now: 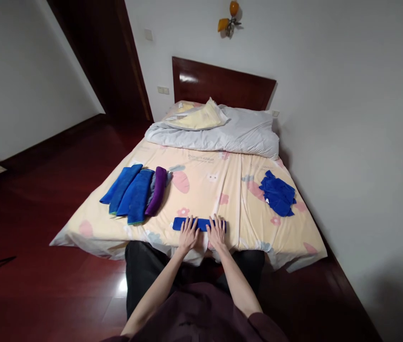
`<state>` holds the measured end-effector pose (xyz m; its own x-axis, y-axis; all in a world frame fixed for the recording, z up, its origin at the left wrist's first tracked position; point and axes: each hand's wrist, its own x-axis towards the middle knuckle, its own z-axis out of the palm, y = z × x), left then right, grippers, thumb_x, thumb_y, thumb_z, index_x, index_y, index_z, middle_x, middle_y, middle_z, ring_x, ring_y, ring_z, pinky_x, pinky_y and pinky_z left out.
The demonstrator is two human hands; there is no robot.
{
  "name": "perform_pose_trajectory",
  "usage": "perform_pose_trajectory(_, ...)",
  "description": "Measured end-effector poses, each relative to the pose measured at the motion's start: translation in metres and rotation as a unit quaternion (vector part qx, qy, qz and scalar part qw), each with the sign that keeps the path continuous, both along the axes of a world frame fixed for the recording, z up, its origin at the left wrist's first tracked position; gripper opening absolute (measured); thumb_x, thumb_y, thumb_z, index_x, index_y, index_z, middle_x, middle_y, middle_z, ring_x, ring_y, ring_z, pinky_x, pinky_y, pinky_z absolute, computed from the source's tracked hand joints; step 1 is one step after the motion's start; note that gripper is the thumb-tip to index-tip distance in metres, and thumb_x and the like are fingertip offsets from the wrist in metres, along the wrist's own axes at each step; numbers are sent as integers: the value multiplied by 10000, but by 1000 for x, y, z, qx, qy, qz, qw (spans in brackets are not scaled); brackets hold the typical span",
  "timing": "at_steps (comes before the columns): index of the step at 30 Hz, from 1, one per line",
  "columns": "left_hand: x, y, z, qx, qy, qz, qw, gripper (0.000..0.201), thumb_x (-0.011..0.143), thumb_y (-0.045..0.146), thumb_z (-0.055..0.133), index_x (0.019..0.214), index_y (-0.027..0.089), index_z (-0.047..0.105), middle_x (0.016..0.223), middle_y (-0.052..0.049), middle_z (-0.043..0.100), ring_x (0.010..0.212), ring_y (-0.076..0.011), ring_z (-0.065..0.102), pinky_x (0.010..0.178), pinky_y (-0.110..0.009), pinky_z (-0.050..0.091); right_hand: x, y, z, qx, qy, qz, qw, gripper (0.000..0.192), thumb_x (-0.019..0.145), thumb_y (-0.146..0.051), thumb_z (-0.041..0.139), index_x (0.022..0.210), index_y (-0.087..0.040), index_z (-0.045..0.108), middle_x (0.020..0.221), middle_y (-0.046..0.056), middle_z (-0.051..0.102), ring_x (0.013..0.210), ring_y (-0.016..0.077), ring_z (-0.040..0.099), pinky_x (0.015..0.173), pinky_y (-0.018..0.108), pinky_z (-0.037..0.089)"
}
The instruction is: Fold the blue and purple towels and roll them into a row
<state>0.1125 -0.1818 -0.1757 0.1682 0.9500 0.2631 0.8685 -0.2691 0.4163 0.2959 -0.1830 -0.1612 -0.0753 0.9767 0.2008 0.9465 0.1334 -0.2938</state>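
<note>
Low in the middle of the frame, both hands lie flat on a folded blue towel (198, 223) that rests as a narrow strip near the foot edge of the bed (223, 190). The left hand (188, 235) presses on the strip's left half and the right hand (216, 233) on its right half, side by side and nearly touching each other. The fingers (189, 222) of both hands are spread and stretched forward over the cloth, grasping nothing, palms down. The bed carries a pale yellow sheet printed with pink and blue shapes. To the left of the hands, toward the middle left of the frame, a row of folded towels (130, 194) lies side by side, most of them blue, with a purple towel (157, 190) at the row's right end. To the right, well apart from the hands, a loose heap of blue cloths (278, 194) sits near the bed's right edge. At the head of the bed, in the upper middle of the frame, a grey quilt (237, 133) is bunched up with a yellow pillow (197, 118) on it, in front of a dark wooden headboard (223, 85). An orange wall lamp (229, 19) hangs above. Dark red wooden floor (44, 223) fills the left of the frame.
</note>
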Motion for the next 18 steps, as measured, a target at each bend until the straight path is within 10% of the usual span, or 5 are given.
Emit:
perform_pose_trajectory(14,-45,-11,7,-43,-118,82,989,689,864,343,572,1514,159,439,1657,-167,289,1567,-346,140,1266,-567,137,47,-4,-26,-81,27,-49,995,613,1051,-533,265,1591,-254,350,1677,64,276,1564,257,192,1269,540,100)
perform_pose_trajectory(18,-18,-35,4,-103,-295,95,945,504,840,272,612,1337,196,569,1434,-190,562,1380,-342,511,1170,-539,391,47,-4,-27,-87,27,-46,995,626,1052,-537,244,1598,-246,334,1681,65,263,1572,253,164,1269,537,93)
